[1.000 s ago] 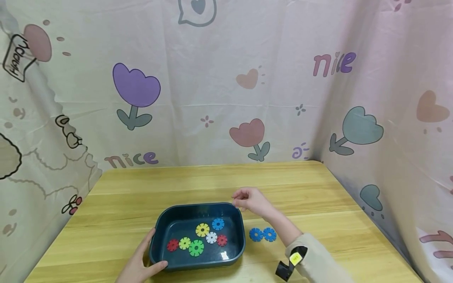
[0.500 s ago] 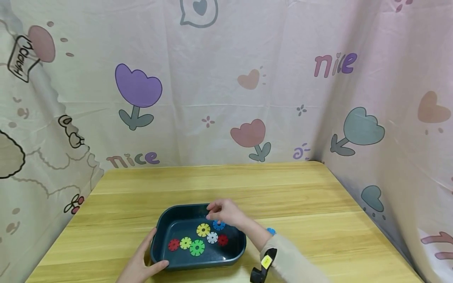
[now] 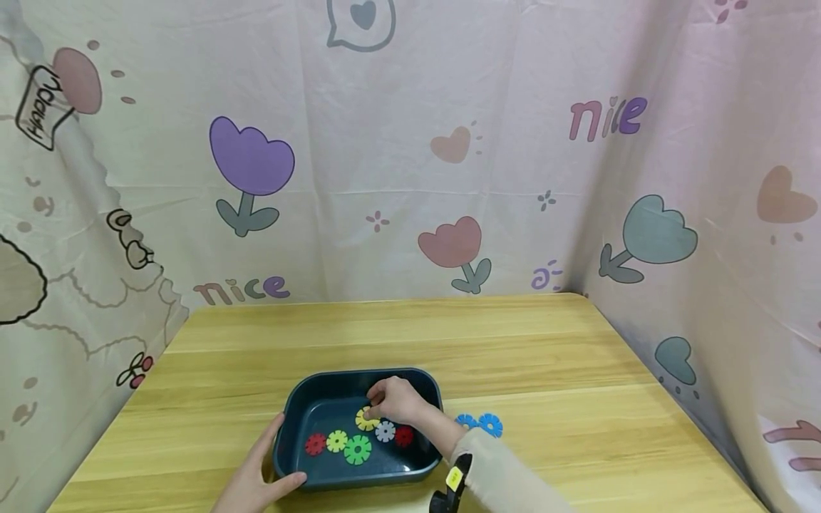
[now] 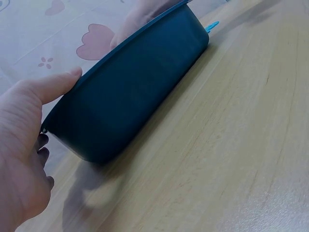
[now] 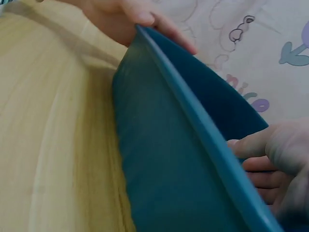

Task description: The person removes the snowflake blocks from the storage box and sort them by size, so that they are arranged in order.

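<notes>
A dark teal plastic tray point(image 3: 333, 481) holds several flower-shaped notched plastic discs: a green disc point(image 3: 357, 449), a white disc point(image 3: 385, 431), a yellow disc point(image 3: 365, 422) and others in red and yellow. My left hand point(image 3: 251, 474) grips the tray's near left corner; in the left wrist view its thumb lies on the rim and its fingers curl below it. My right hand point(image 3: 398, 401) is inside the tray with bent fingers, fingertips right at the yellow disc. In the right wrist view the far wall backs its thumb and curled fingers; I cannot tell whether they pinch a disc.
Two blue discs point(image 3: 490, 425) lie side by side on the wooden table point(image 3: 564, 370), right of the tray and partly behind the right forearm. A printed curtain point(image 3: 359, 242) hangs behind the table and along its sides.
My right hand has moved left from beyond the tray's far right corner, then down among the discs. It now covers the blue disc in the tray. The left hand stays on the corner.
</notes>
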`<state>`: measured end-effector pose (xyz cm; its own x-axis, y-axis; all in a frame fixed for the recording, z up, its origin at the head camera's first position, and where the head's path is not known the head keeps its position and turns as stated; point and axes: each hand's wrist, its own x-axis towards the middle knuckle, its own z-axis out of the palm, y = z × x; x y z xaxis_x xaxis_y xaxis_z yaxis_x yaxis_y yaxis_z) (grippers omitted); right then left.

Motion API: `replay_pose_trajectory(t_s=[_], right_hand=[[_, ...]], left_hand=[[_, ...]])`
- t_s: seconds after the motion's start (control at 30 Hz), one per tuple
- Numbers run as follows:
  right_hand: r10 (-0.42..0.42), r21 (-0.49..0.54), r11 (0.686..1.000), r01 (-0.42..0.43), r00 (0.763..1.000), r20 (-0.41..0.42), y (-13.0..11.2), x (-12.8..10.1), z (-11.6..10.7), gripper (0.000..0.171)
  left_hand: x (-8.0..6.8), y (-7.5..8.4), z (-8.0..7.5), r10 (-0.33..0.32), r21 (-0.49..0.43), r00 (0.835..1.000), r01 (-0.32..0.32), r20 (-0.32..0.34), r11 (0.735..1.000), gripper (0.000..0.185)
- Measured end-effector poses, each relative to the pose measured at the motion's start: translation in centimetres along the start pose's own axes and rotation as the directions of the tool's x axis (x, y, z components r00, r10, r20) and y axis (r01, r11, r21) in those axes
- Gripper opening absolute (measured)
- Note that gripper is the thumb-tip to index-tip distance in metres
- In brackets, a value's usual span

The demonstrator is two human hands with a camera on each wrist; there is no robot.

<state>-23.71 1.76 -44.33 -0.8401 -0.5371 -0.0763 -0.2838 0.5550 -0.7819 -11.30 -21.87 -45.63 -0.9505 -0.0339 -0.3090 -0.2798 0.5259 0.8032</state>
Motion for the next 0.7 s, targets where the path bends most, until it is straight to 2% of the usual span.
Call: replay_pose_trajectory(t_s=[0.27, 0.37, 0.47, 0.6, 0.7], right_hand=[[-0.021, -0.164, 0.986, 0.020, 1.000, -0.010, 0.0, 0.1, 0.7, 0.033], [-0.044, -0.259, 0.965, 0.040, 0.999, -0.010, -0.1, 0.0, 1.0, 0.034], [-0.083, -0.360, 0.930, 0.076, 0.997, -0.005, -0.1, -0.1, 1.1, 0.035], [-0.104, -0.418, 0.903, 0.098, 0.995, 0.007, -0.1, -0.2, 1.4, 0.035], [-0.110, -0.426, 0.899, 0.103, 0.994, 0.008, -0.1, -0.2, 1.5, 0.034]], left_hand=[[0.1, 0.1, 0.1, 0.010, -0.011, 1.000, -0.010, 0.002, 1.000, 0.101], [0.2, 0.0, 0.1, 0.018, -0.001, 1.000, -0.018, 0.004, 1.000, 0.100], [0.2, 0.0, 0.0, 0.035, 0.013, 0.999, -0.035, -0.001, 0.999, 0.099], [0.1, -0.1, 0.0, 0.040, 0.002, 0.999, -0.040, -0.001, 0.999, 0.099], [0.2, -0.3, 0.0, 0.033, -0.014, 0.999, -0.033, 0.003, 0.999, 0.099]])
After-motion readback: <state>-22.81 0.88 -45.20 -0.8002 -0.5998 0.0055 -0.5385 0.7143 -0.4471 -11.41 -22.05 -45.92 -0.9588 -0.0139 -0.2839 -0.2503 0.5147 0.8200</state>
